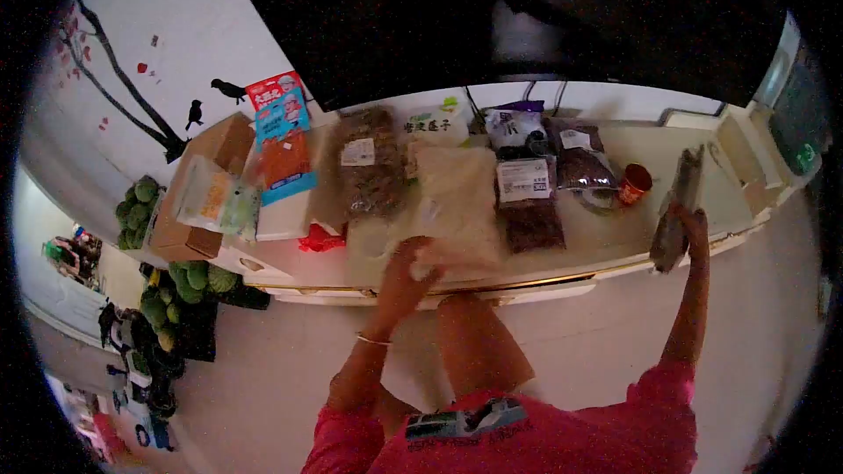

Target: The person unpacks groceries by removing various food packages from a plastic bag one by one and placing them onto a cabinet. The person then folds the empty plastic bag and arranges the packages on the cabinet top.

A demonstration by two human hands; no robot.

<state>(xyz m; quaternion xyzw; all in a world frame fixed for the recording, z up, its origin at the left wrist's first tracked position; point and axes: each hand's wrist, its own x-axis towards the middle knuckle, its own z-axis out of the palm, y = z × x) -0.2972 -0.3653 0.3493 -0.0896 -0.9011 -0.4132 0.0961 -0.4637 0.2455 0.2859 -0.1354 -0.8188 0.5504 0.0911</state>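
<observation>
At the lower left corner of a large clear bag of pale contents (457, 197), my left hand (409, 276) has its fingers curled against the plastic. The bag's lower edge is smeared, and the exact grip is partly hidden. Far to the right, my right hand (692, 230) is wrapped around a long, narrow greyish packet (678, 202), which stands tilted above the cabinet's front edge. A small red tub (635, 183) sits left of that packet. Beside the pale bag lies a bag of dark reddish grains (533, 219) with a white label.
On the white cabinet (597, 247) stand a bag of brown dried food (367, 167), a dark bag (581, 154), a blue-and-red packet (285, 154) and a cardboard box (224, 145). A large black screen (527, 26) rises behind. Green fruits (180, 290) are on the floor at left.
</observation>
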